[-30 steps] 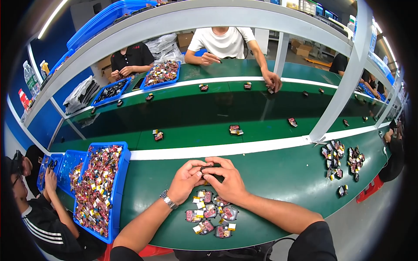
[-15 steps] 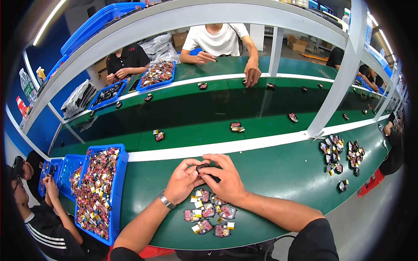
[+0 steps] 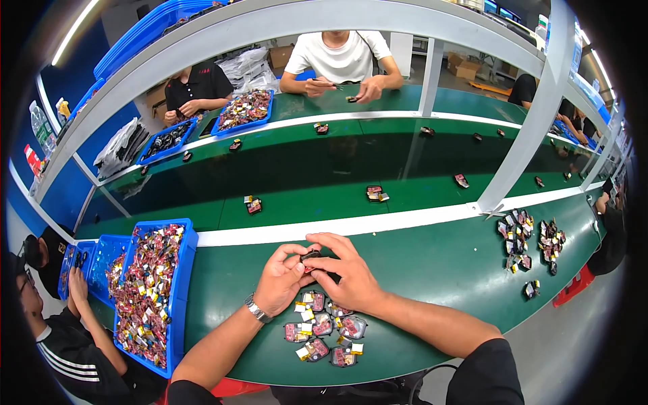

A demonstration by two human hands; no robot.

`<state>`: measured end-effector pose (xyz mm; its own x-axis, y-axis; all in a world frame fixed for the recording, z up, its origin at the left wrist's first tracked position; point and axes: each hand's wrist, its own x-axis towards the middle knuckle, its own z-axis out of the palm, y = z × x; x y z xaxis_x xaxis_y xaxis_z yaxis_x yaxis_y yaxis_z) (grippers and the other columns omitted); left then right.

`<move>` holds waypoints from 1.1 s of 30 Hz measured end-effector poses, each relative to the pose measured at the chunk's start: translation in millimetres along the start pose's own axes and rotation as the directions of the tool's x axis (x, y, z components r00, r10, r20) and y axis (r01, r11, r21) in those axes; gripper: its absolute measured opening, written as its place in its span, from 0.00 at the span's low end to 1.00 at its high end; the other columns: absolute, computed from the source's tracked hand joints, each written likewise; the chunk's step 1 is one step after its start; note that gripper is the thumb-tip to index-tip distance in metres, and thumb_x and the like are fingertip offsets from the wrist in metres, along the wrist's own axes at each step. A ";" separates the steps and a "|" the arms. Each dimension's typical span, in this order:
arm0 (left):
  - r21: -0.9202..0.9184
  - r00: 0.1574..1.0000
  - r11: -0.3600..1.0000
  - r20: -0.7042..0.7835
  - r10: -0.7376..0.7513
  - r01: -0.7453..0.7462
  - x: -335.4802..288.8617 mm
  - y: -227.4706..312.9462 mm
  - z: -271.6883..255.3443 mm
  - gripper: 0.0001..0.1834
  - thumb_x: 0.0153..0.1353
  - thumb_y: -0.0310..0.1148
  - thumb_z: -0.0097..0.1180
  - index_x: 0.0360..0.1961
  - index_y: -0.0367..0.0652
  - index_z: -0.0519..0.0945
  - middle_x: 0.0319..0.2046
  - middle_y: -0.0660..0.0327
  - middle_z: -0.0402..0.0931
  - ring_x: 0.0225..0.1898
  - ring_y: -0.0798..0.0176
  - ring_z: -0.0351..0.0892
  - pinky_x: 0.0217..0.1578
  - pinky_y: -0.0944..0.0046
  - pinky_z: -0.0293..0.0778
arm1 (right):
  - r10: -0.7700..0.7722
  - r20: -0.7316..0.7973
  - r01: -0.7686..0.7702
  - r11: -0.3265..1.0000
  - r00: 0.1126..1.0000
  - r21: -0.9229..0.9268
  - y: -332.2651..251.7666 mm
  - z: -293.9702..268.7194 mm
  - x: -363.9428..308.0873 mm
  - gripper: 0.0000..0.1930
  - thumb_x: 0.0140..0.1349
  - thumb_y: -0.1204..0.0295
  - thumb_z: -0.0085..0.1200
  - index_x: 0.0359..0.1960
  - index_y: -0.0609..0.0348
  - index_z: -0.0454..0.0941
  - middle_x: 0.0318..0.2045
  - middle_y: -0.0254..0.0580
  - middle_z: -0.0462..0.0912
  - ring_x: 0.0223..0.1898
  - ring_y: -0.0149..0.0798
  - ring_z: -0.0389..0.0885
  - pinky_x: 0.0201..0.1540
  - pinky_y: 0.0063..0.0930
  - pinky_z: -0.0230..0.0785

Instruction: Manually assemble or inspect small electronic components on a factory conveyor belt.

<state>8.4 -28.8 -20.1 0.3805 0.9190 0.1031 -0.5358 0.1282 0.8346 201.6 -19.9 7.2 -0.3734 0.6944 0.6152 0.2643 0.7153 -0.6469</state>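
Between my two hands is a small black casing [image 3: 310, 256] with a bit of red on it, mostly covered by fingers. My left hand [image 3: 277, 282], with a metal watch on the wrist, grips it from the left with the thumb and fingers. From the right, the bent fingers of my right hand [image 3: 350, 275] close over the same piece. Just below my hands, on the green table [image 3: 418, 270], lies a cluster of several similar casings [image 3: 352, 327] with red circuit boards, and white and yellow parts.
At left stands a blue bin [image 3: 191, 256] heaped with small red boards and yellow-white parts. Beyond a white rail [image 3: 270, 235], a green conveyor belt [image 3: 283, 177] carries spaced-out casings. More casings [image 3: 516, 236] are piled at right. A metal frame post [image 3: 516, 142] rises there. Co-workers sit opposite and at left.
Casings on the near part of the belt have shifted slightly right. The co-worker opposite has drawn a hand back from the belt with a piece. My hands stay nearly in place around the casing.
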 end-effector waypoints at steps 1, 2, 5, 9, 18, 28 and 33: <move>0.003 1.000 1.000 -0.013 -0.007 0.007 1.2 2.2 2.1 0.14 0.71 0.26 0.48 0.56 0.43 0.67 0.63 0.52 0.70 0.59 0.59 0.75 0.58 0.54 0.74 | 0.005 0.005 -0.005 1.000 1.000 -0.001 -1.7 -0.9 1.0 0.14 0.53 0.77 0.64 0.43 0.56 0.84 0.60 0.45 0.75 0.62 0.52 0.69 0.63 0.43 0.65; 0.005 1.000 1.000 -0.026 -0.013 0.014 1.9 3.3 3.6 0.14 0.71 0.26 0.48 0.56 0.43 0.67 0.61 0.52 0.70 0.58 0.60 0.75 0.58 0.54 0.75 | 0.004 0.006 -0.004 1.000 1.000 -0.001 -3.5 -1.8 1.0 0.14 0.53 0.77 0.64 0.43 0.56 0.84 0.60 0.45 0.75 0.62 0.52 0.69 0.63 0.43 0.65; 0.001 1.000 1.000 -0.017 -0.020 0.020 3.3 1.6 4.1 0.14 0.71 0.26 0.48 0.56 0.42 0.67 0.58 0.53 0.73 0.57 0.60 0.76 0.57 0.55 0.76 | -0.045 -0.036 0.042 0.995 0.998 -0.092 -5.6 -3.1 3.3 0.13 0.52 0.78 0.64 0.41 0.57 0.83 0.57 0.45 0.76 0.60 0.50 0.72 0.60 0.41 0.68; -0.004 0.999 1.000 -0.025 -0.025 0.025 2.8 1.9 8.4 0.15 0.71 0.26 0.48 0.57 0.41 0.66 0.55 0.54 0.75 0.56 0.61 0.77 0.56 0.56 0.76 | -0.125 -0.074 0.115 0.984 0.989 -0.133 -4.3 -5.8 4.8 0.10 0.52 0.79 0.63 0.37 0.59 0.81 0.48 0.43 0.78 0.51 0.48 0.77 0.51 0.38 0.73; 0.033 0.995 0.997 -0.067 -0.070 0.072 3.1 2.9 10.9 0.15 0.72 0.26 0.46 0.58 0.40 0.65 0.57 0.53 0.74 0.58 0.60 0.76 0.59 0.54 0.75 | -0.135 -0.105 0.108 0.966 0.985 -0.237 -1.5 -2.4 4.7 0.08 0.51 0.79 0.63 0.35 0.60 0.82 0.37 0.39 0.78 0.40 0.42 0.78 0.37 0.32 0.76; 0.050 0.992 0.994 -0.086 -0.095 0.100 2.3 4.3 13.2 0.14 0.72 0.24 0.45 0.57 0.39 0.66 0.57 0.53 0.74 0.58 0.60 0.76 0.59 0.56 0.76 | -0.180 -0.027 0.157 0.914 0.983 -0.373 -2.8 -3.1 1.0 0.10 0.52 0.78 0.62 0.38 0.61 0.81 0.39 0.39 0.78 0.41 0.42 0.79 0.38 0.32 0.77; 0.055 0.990 0.993 -0.098 -0.101 0.107 3.1 3.8 18.0 0.14 0.72 0.23 0.44 0.57 0.39 0.66 0.56 0.53 0.74 0.57 0.60 0.76 0.58 0.56 0.76 | -0.224 -0.020 0.195 0.884 0.974 -0.425 -0.6 -2.9 1.0 0.10 0.52 0.78 0.62 0.37 0.61 0.81 0.39 0.39 0.78 0.40 0.41 0.79 0.38 0.31 0.77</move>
<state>21.1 -32.2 -6.8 0.3574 0.9333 -0.0353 -0.4493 0.2049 0.8695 203.6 -19.4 9.5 -0.4055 0.5178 0.7533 0.5386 0.8012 -0.2608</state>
